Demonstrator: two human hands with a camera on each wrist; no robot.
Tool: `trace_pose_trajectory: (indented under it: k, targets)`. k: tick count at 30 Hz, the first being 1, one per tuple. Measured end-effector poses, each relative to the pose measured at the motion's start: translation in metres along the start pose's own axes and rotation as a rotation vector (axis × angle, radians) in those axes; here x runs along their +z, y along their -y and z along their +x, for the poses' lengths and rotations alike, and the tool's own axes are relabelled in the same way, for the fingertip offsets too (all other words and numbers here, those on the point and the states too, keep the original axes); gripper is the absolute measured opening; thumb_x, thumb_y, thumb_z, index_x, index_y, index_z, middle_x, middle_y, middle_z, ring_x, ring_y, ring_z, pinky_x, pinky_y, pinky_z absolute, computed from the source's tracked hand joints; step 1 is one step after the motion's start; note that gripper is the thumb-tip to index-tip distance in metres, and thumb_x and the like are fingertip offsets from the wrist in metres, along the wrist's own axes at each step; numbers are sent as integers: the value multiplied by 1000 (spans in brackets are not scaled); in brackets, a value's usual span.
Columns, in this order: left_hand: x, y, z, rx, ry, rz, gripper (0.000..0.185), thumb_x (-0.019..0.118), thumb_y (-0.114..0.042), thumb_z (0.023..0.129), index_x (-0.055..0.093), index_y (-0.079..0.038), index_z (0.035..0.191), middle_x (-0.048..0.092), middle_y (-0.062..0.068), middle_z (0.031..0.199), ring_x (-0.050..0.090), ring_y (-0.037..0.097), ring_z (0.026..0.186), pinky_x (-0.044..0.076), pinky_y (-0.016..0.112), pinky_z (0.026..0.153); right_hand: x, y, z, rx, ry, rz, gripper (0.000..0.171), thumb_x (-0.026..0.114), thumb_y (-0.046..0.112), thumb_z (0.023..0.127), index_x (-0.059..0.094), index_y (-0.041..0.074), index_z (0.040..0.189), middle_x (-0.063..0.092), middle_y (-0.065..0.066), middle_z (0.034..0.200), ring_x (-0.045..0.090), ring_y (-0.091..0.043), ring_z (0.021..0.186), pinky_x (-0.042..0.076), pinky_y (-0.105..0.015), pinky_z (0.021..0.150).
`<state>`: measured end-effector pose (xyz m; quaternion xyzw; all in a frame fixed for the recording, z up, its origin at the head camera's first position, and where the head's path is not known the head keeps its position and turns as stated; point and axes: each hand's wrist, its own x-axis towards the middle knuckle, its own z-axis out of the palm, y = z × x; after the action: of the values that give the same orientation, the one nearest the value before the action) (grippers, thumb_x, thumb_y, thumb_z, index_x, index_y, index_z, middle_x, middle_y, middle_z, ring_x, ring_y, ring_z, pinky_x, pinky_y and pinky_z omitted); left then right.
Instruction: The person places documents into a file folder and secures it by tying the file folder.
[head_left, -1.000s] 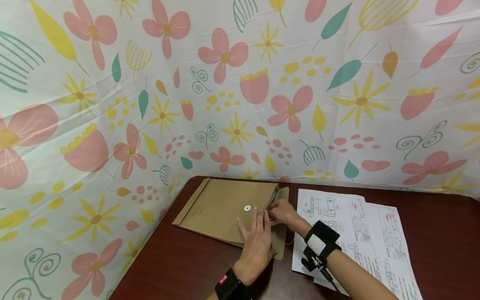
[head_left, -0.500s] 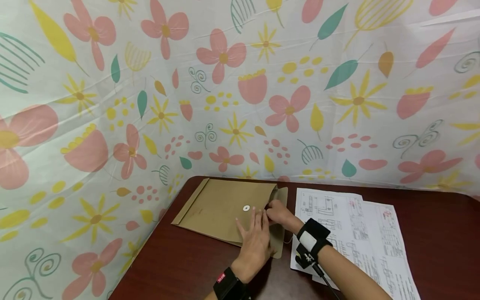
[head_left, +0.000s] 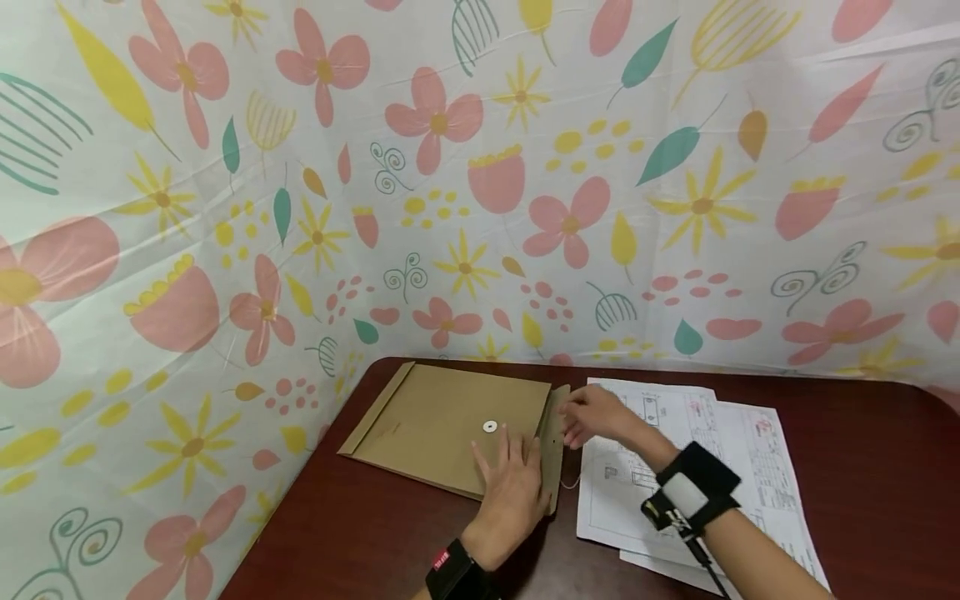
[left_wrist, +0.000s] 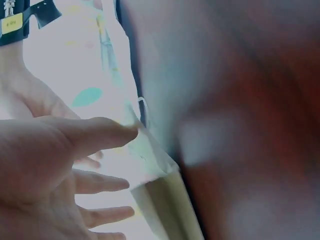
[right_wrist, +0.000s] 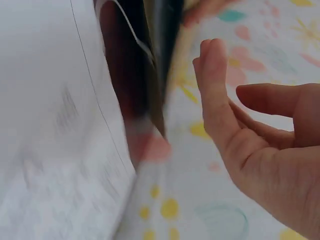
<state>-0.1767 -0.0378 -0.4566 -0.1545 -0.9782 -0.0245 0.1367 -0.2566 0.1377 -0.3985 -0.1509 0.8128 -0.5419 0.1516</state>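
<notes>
While your left hand [head_left: 512, 486] spreads its fingers across the kraft envelope [head_left: 448, 425] at the far left of the desk [head_left: 352, 537], presumably steadying it, your empty right hand [head_left: 595, 415] hovers, fingers loosely bent, by the unfolded flap [head_left: 553, 454], technical drawings [head_left: 618, 504] lying right, likely for easy reach.

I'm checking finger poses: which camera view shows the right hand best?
The right wrist view: the right hand appears close up and unobstructed. The head view shows it smaller; the left wrist view, partly hidden behind the left hand.
</notes>
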Motion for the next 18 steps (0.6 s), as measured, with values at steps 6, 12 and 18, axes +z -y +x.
trace_pose_trajectory:
  k: [6, 12, 18]
  targets:
    - [-3, -12, 2, 43, -121, -97, 42, 76, -30, 87, 67, -14, 124, 58, 10, 129, 45, 33, 134, 34, 68, 102, -44, 7, -39, -27, -153, -174, 36, 47, 9, 103, 55, -21, 121, 70, -27, 91, 72, -33, 75, 61, -38, 65]
    - [-4, -25, 11, 115, -245, -172, 26, 71, -26, 91, 73, -13, 113, 64, 3, 110, 52, 19, 102, 26, 31, 75, -79, 6, -79, -2, -294, -385, 42, 44, 16, 106, 52, -20, 126, 68, -30, 100, 72, -31, 79, 60, -35, 64]
    - [-3, -37, 28, 99, -269, -118, 19, 69, -31, 93, 74, -16, 103, 61, -3, 92, 49, 14, 84, 21, 26, 70, -104, -9, -107, 70, -392, -476, 45, 44, 19, 105, 51, -22, 123, 65, -35, 100, 71, -32, 77, 59, -38, 63]
